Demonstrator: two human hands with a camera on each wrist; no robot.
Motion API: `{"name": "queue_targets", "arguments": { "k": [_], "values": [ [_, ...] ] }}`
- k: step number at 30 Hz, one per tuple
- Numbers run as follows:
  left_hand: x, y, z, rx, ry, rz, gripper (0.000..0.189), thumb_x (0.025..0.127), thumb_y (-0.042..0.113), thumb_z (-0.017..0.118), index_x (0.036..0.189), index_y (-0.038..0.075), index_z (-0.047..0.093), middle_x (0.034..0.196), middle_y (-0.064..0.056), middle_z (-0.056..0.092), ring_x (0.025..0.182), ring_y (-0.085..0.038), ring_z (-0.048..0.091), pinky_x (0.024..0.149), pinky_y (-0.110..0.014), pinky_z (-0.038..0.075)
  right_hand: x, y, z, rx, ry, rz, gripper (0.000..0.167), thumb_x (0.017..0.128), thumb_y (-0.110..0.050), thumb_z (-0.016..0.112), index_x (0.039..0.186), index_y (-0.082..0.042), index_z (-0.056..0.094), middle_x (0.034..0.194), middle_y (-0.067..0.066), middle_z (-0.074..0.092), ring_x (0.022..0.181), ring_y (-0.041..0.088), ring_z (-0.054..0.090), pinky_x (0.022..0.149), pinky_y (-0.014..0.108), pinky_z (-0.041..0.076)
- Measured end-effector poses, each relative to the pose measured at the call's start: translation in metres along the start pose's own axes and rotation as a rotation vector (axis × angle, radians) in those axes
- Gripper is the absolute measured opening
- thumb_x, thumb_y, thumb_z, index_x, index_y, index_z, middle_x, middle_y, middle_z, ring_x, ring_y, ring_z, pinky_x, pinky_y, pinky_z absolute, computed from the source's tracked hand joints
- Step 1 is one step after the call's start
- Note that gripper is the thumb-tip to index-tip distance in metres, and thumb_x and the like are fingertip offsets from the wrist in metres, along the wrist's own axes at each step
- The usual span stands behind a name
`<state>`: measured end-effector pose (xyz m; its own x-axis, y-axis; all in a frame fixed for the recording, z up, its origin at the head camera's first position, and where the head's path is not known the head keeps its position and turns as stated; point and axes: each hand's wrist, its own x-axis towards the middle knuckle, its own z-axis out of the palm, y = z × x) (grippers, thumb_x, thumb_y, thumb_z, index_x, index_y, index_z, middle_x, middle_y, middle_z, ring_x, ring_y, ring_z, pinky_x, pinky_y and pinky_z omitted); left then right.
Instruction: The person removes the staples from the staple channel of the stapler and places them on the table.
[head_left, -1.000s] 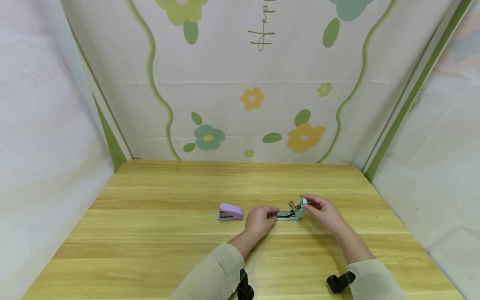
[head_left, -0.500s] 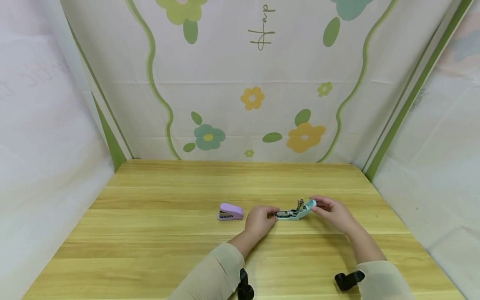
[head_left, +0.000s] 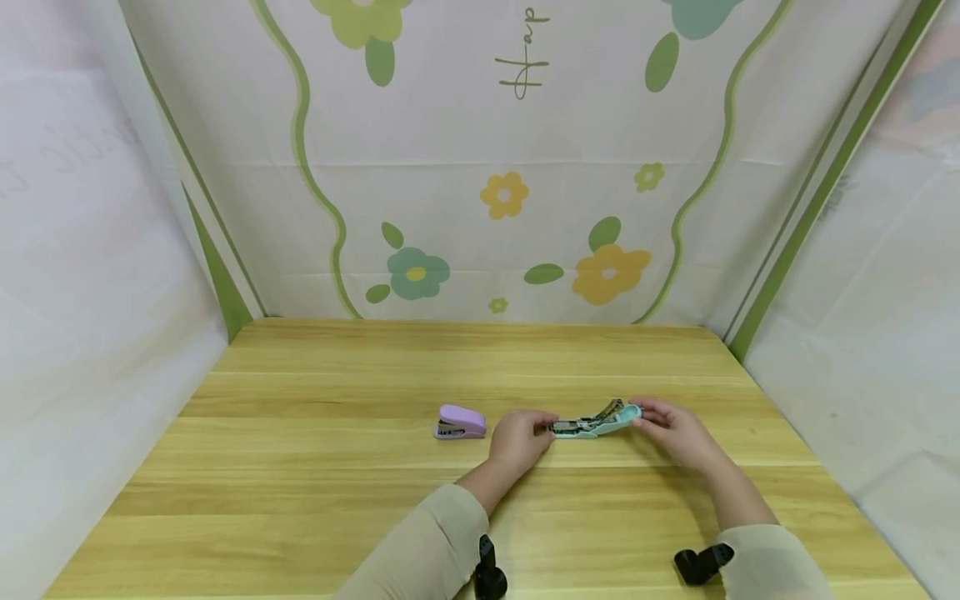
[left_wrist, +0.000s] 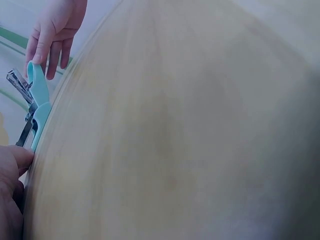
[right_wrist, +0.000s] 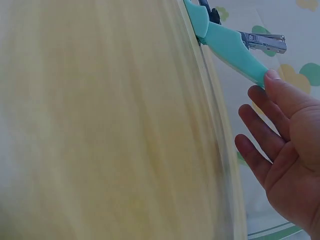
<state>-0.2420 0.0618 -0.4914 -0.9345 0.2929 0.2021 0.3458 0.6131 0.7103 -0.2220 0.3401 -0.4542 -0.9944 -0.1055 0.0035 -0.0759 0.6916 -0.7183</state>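
Currently, the left hand [head_left: 517, 442] has its fingers nearly closed, pinching the base end of a mint-green plastic stapler [head_left: 576, 429] with a raised metal magazine [right_wrist: 267, 43], spread wide open between the 2 hands' fingers. Opposite, the right hand [head_left: 675, 432] pinches the tip of the stapler's tilted cover [right_wrist: 235, 49], its other visible fingers loosely fanned, while a lilac plastic stapler [head_left: 463, 420] rests on the yellow wood-grain desk [head_left: 300, 483] just left of the left fingers.

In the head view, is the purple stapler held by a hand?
No, the purple stapler rests on the table, while the left hand and right hand hold the mint-green stapler.
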Motion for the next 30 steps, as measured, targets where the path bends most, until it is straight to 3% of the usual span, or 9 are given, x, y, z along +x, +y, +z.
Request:
{"name": "queue_targets", "arguments": {
  "k": [6, 11, 16, 20, 25, 30],
  "values": [
    [0.000, 0.000, -0.001, -0.011, -0.007, -0.004, 0.025, 0.088, 0.018, 0.072, 0.113, 0.020, 0.075, 0.108, 0.006, 0.075, 0.101, -0.012, 0.069, 0.089, -0.029, 0.054, 0.000, 0.002, 0.000, 0.023, -0.002, -0.005, 0.052, 0.097, -0.034, 0.061, 0.139, -0.005, 0.053, 0.129, 0.019, 0.064, 0.118, 0.032, 0.062, 0.094, 0.026, 0.053],
    [0.000, 0.000, -0.002, -0.004, -0.010, -0.005, 0.026, 0.089, 0.018, 0.072, 0.114, 0.021, 0.074, 0.109, 0.007, 0.075, 0.101, -0.011, 0.068, 0.089, -0.029, 0.054, 0.000, 0.000, 0.001, 0.015, 0.025, -0.026, 0.052, 0.096, -0.033, 0.062, 0.137, -0.003, 0.053, 0.126, 0.019, 0.064, 0.115, 0.031, 0.063, 0.087, 0.013, 0.049],
    [-0.001, -0.001, -0.001, -0.001, -0.016, -0.002, 0.026, 0.089, 0.019, 0.072, 0.115, 0.021, 0.074, 0.111, 0.006, 0.074, 0.102, -0.012, 0.068, 0.089, -0.029, 0.054, -0.006, -0.005, 0.001, 0.000, 0.088, -0.030, 0.052, 0.097, -0.035, 0.060, 0.138, -0.004, 0.052, 0.127, 0.019, 0.063, 0.106, 0.015, 0.062, 0.083, 0.013, 0.048],
    [0.000, -0.001, 0.000, -0.002, -0.012, 0.004, 0.027, 0.089, 0.018, 0.072, 0.115, 0.022, 0.074, 0.111, 0.007, 0.074, 0.103, -0.012, 0.068, 0.089, -0.029, 0.054, -0.013, -0.014, 0.001, 0.028, 0.174, -0.010, 0.049, 0.098, -0.038, 0.058, 0.134, -0.004, 0.056, 0.117, 0.008, 0.065, 0.093, -0.004, 0.055, 0.078, 0.014, 0.049],
    [0.000, -0.002, 0.000, 0.000, -0.010, 0.004, 0.027, 0.089, 0.019, 0.072, 0.115, 0.022, 0.074, 0.111, 0.007, 0.074, 0.103, -0.012, 0.068, 0.089, -0.029, 0.054, -0.020, -0.032, 0.012, 0.164, 0.233, -0.095, 0.038, 0.097, -0.024, 0.062, 0.125, 0.001, 0.062, 0.097, -0.016, 0.063, 0.086, -0.005, 0.057, 0.074, 0.014, 0.050],
    [0.000, -0.002, 0.001, 0.002, -0.011, 0.005, 0.027, 0.089, 0.019, 0.072, 0.116, 0.022, 0.074, 0.112, 0.007, 0.074, 0.104, -0.012, 0.068, 0.090, -0.030, 0.054, -0.021, -0.047, 0.032, 0.234, 0.178, -0.144, 0.033, 0.097, -0.018, 0.062, 0.122, 0.003, 0.063, 0.107, 0.007, 0.068, 0.088, -0.004, 0.058, 0.076, 0.015, 0.052]
  ]
}}
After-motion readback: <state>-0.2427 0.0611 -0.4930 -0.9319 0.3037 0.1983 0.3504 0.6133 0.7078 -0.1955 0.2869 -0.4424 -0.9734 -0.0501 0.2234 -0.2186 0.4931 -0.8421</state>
